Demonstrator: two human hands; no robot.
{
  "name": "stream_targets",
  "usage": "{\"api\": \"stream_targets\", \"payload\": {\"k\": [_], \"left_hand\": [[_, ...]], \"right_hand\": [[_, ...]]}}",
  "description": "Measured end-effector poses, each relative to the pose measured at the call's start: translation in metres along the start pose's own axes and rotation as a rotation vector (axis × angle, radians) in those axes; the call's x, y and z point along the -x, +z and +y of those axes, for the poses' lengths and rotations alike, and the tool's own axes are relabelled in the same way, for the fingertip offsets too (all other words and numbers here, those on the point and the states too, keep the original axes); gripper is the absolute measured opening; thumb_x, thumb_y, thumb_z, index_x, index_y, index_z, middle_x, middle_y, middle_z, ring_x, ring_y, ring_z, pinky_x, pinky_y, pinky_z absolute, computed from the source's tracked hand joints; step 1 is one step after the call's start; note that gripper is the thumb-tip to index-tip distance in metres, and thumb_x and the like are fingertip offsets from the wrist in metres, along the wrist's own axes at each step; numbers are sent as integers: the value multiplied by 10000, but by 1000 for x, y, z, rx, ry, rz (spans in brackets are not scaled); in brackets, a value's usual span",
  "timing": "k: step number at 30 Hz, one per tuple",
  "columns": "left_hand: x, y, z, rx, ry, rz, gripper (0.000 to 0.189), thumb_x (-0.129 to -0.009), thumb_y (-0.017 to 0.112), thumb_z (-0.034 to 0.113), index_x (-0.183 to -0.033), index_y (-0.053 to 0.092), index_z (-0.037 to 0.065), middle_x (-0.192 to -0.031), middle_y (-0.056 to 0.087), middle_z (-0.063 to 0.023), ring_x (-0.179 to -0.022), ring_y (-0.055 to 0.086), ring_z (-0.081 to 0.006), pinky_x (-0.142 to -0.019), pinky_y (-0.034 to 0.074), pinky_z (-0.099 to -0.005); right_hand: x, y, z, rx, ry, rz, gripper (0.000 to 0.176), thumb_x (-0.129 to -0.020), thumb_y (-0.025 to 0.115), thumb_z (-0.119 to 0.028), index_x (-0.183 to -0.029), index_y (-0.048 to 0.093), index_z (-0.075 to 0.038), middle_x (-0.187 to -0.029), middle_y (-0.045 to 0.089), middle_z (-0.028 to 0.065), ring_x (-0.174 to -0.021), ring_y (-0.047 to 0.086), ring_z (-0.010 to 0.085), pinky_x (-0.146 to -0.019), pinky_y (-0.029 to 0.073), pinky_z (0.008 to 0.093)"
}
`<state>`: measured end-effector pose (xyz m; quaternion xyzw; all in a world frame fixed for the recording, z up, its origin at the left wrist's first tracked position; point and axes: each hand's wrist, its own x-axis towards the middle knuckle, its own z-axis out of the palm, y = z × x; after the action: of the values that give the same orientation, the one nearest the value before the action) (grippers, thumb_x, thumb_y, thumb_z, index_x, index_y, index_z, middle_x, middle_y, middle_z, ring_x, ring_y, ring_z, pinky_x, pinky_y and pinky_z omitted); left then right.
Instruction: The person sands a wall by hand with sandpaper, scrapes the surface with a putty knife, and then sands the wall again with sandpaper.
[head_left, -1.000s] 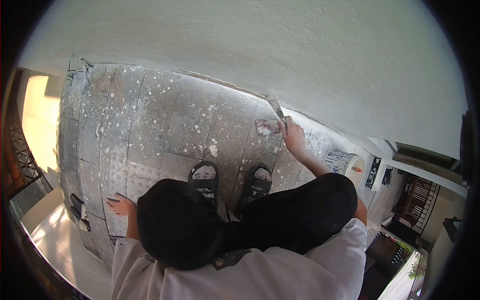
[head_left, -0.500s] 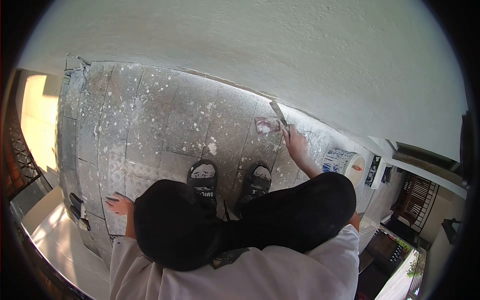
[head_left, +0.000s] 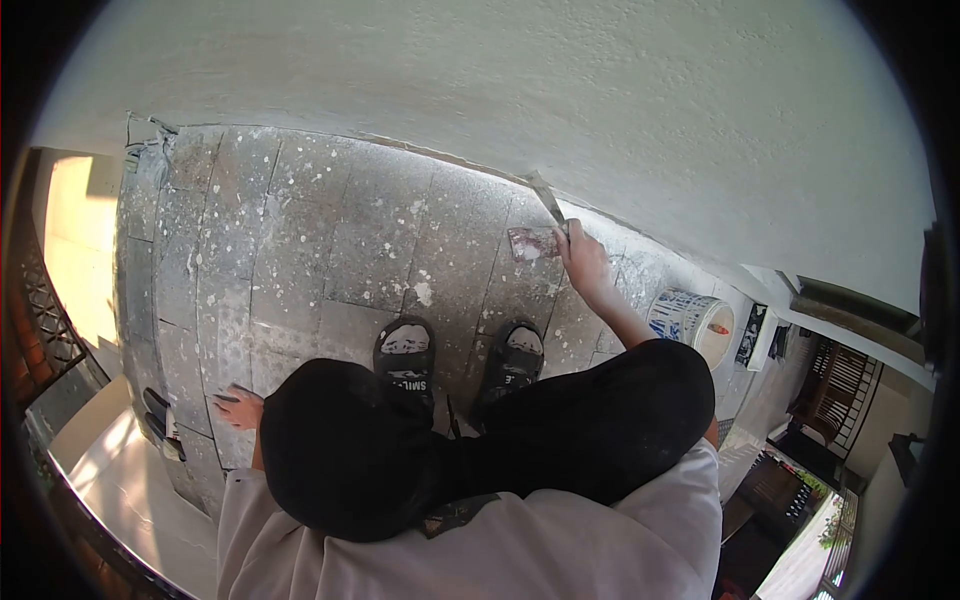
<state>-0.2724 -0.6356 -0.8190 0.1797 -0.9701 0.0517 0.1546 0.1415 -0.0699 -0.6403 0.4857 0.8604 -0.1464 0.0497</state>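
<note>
My right hand (head_left: pixel 587 262) is closed around the handle of a putty knife (head_left: pixel 545 197). Its blade reaches up to the foot of the pale wall (head_left: pixel 560 100), with the tip right at the line where wall meets floor. Just left of that hand is a flat, squarish plate (head_left: pixel 533 244) smeared with white and reddish-brown, overlapping the floor tiles. Out to the left, my left hand (head_left: pixel 240 408) has its fingers spread low over the tiles, beside my knee; dark edges show along the fingers.
Grey floor tiles (head_left: pixel 300 230) are spattered with white. A white bucket with blue markings (head_left: pixel 690 325) stands right of my knee, something orange-red inside. My sandalled feet (head_left: pixel 405 350) are in the middle. Dark footwear (head_left: pixel 160 420) lies far left; a wooden bench (head_left: pixel 832 385) is far right.
My right hand has moved up toward the wall with the putty knife, whose blade tip has shifted up and slightly left. My left hand stays in nearly the same place.
</note>
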Motion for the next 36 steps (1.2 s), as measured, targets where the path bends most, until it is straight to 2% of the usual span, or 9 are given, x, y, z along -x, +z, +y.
{"api": "stream_targets", "payload": {"k": [2, 8, 11, 15, 20, 25, 28, 31, 36], "left_hand": [[-3, 3, -4, 4, 28, 20, 582, -910, 397, 546, -1410, 430, 249, -1434, 430, 9, -1295, 421, -211, -1056, 291, -458], [-3, 11, -8, 41, 18, 15, 586, -910, 398, 546, -1408, 435, 239, -1432, 430, 11, -1287, 427, -222, -1059, 290, -469], [-1, 0, -1, 32, 49, -5, 591, -907, 401, 554, -1400, 447, 231, -1425, 439, 18, -1282, 433, -218, -1049, 300, -467], [-5, 13, -12, 34, 47, 42, 593, -905, 404, 559, -1394, 457, 228, -1419, 445, 26, -1275, 441, -209, -1037, 309, -464], [-11, 25, -15, 27, 3, 19, 577, -903, 409, 543, -1395, 457, 246, -1413, 452, 31, -1266, 453, -199, -1035, 306, -458], [-4, 16, -8, 49, 43, 98, 572, -891, 423, 552, -1387, 464, 270, -1401, 464, 49, -1248, 472, -194, -1027, 312, -453], [-9, 26, -22, -9, 39, 104, 573, -887, 428, 558, -1383, 467, 275, -1397, 468, 54, -1239, 479, -188, -1023, 317, -448], [-16, 46, -21, -44, 18, 81, 570, -887, 428, 564, -1379, 471, 278, -1392, 473, 56, -1233, 484, -187, -1020, 321, -446], [-7, 25, -13, -4, 11, 55, 591, -901, 410, 569, -1393, 453, 243, -1423, 441, 19, -1263, 453, -225, -1038, 303, -458]], "right_hand": [[-27, -7, -17, 33, -35, 20, 316, -986, 448, -361, -988, 448, -45, -685, 616, 245, -659, 616, 450, -564, 484, 532], [-1, -1, 5, -8, -64, 48, 314, -980, 467, -351, -976, 448, -38, -691, 617, 245, -660, 614, 451, -559, 480, 533], [25, 4, 12, 55, 60, -67, 295, -985, 455, -334, -957, 443, -41, -681, 619, 218, -665, 632, 422, -580, 501, 513], [-23, -8, -17, -47, -23, 61, 322, -978, 471, -354, -970, 443, -34, -689, 614, 246, -668, 609, 458, -576, 480, 532], [-11, -2, -9, 10, -13, 2, 325, -984, 452, -367, -966, 444, -42, -678, 613, 242, -666, 615, 452, -572, 484, 531], [13, -5, 2, 49, 66, -63, 342, -984, 447, -379, -968, 445, -38, -663, 610, 239, -659, 620, 447, -560, 488, 526], [-34, -14, -21, 58, -87, 47, 345, -984, 450, -376, -976, 446, -31, -651, 604, 244, -656, 620, 444, -560, 490, 524], [-51, -18, -55, 61, -154, 14, 349, -984, 448, -374, -981, 449, -25, -647, 602, 244, -647, 619, 441, -556, 490, 523], [-22, -23, -31, 15, -64, 17, 354, -983, 448, -376, -975, 455, -22, -659, 606, 244, -654, 616, 449, -564, 483, 527]]}}
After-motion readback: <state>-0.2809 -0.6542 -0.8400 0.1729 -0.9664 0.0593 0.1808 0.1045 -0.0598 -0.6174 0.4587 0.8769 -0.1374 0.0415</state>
